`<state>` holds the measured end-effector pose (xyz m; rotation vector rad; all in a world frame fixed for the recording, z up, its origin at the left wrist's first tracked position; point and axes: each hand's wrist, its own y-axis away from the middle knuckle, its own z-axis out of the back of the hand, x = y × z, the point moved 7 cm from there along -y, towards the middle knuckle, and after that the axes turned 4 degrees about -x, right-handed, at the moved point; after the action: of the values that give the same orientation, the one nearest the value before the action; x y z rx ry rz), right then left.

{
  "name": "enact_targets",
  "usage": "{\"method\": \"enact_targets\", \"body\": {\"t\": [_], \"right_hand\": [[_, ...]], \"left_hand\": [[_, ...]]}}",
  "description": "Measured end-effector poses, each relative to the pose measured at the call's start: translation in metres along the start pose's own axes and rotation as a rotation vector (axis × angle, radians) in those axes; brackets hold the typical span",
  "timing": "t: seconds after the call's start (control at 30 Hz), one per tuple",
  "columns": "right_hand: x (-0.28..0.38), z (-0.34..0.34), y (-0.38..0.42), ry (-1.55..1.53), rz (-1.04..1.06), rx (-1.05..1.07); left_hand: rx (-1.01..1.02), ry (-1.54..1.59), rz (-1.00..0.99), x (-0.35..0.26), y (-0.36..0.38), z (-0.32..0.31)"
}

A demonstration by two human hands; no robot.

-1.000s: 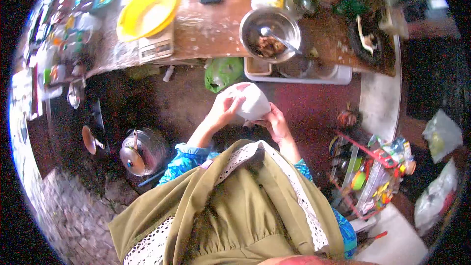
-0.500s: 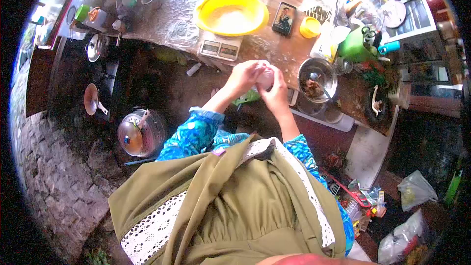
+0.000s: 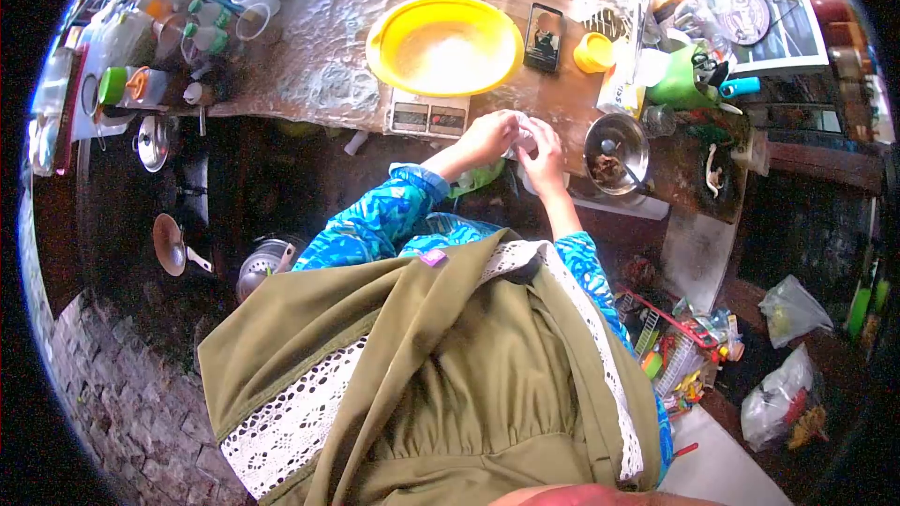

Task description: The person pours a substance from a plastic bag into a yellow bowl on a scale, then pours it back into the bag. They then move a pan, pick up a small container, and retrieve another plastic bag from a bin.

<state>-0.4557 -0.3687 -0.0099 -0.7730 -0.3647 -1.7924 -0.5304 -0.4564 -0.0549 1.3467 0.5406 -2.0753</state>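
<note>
My left hand [image 3: 489,138] and my right hand [image 3: 544,161] meet at the table's front edge, fingers curled around a pale, soft-looking lump of dough [image 3: 525,139], partly hidden by them. Just beyond, a wide yellow basin [image 3: 377,54] with a whitish inside rests on a white kitchen scale [image 3: 401,120]. To the right of my hands stands a metal bowl [image 3: 641,142] containing a brown crumbly filling [image 3: 609,169] and a spoon [image 3: 630,174].
A phone [image 3: 544,37] and a yellow tub [image 3: 593,53] lie past the basin's right side. Bottles and jars [image 3: 192,33] crowd the back left. A green container [image 3: 673,84] stands at the right. Below the table's left side are a pan [image 3: 169,244] and a steamer pot [image 3: 262,264].
My view has shifted, so the table and basin sit differently in it. Both hands stay together around the dough, with the fingers slightly rearranged.
</note>
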Motion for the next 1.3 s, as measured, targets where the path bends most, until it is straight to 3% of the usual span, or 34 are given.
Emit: {"method": "enact_targets", "body": {"t": [0.13,0.2,0.37,0.47,0.5,0.6,1.0,1.3], "right_hand": [[-0.021,-0.023,-0.01,0.114,-0.052,0.041],[-0.05,-0.023,-0.009,-0.25,-0.343,-0.038],[-0.071,-0.025,-0.008,-0.599,-0.51,-0.021],[-0.062,-0.009,-0.008,-0.42,-0.386,-0.082],[-0.024,0.01,-0.014,-0.217,-0.225,-0.044],[-0.007,0.001,-0.002,0.047,0.049,0.051],[-0.019,-0.026,-0.021,0.13,0.145,0.204],[-0.033,-0.013,-0.029,-0.285,-0.183,0.189]], "left_hand": [[0.017,0.08,0.114,0.016,0.005,0.007],[-0.035,0.061,0.127,0.022,0.009,0.007],[-0.056,-0.132,-0.01,0.005,0.01,0.004],[-0.106,-0.079,0.026,0.007,0.006,-0.001],[-0.119,-0.051,0.016,0.011,0.004,-0.003],[-0.108,-0.052,0.034,0.012,0.005,0.001],[-0.093,-0.014,0.004,-0.002,0.01,0.01],[-0.149,-0.087,0.122,0.003,0.014,0.002]]}}
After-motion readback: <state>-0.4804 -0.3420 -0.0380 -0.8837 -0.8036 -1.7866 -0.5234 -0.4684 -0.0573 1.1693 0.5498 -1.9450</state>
